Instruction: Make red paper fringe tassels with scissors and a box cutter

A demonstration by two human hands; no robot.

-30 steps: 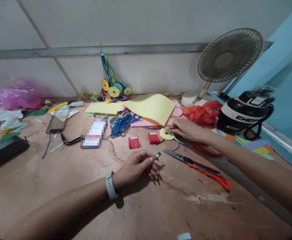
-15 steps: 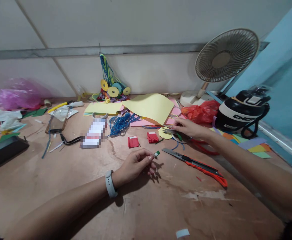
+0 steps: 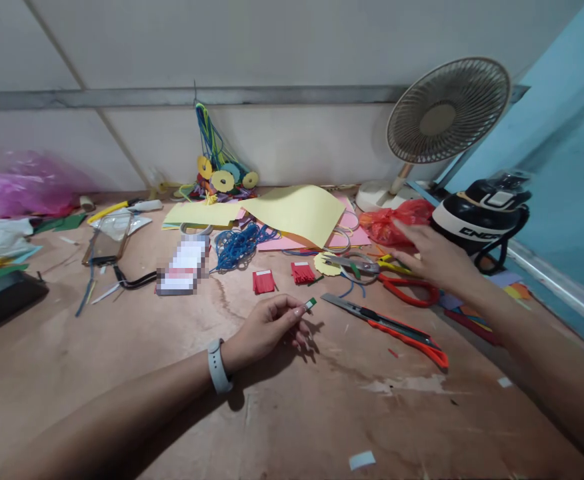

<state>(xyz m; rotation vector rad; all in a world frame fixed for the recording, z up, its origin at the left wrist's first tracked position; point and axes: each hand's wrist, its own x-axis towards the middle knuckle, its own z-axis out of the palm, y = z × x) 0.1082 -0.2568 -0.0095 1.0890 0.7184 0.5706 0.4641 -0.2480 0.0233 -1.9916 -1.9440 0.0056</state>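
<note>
My left hand point(image 3: 272, 327) is closed in a pinch on a small green paper strip point(image 3: 312, 303) with a white patch on it. To the right, my right hand point(image 3: 435, 257) has its fingers spread beside the yellow and red handles of the scissors point(image 3: 407, 291), holding nothing. The scissor blades lie over a yellow scalloped paper disc point(image 3: 326, 265). An orange utility knife point(image 3: 387, 327) rests between my hands, blade toward the left. Beyond my left hand lie two red fringed paper pieces, one on the left point(image 3: 264, 283) and one on the right point(image 3: 303, 273).
Blue cord point(image 3: 239, 247) lies tangled near yellow paper sheets point(image 3: 297, 213). A fan point(image 3: 437, 119), a red plastic bag point(image 3: 397, 222) and a black-and-white jug point(image 3: 467, 227) stand at the back right. A phone point(image 3: 185, 267) and a clear case point(image 3: 107, 243) lie left.
My right hand has moved right, away from the yellow disc and scissor blades, and its fingers have spread. The left hand keeps its pinch on the green strip. The view has shifted slightly.
</note>
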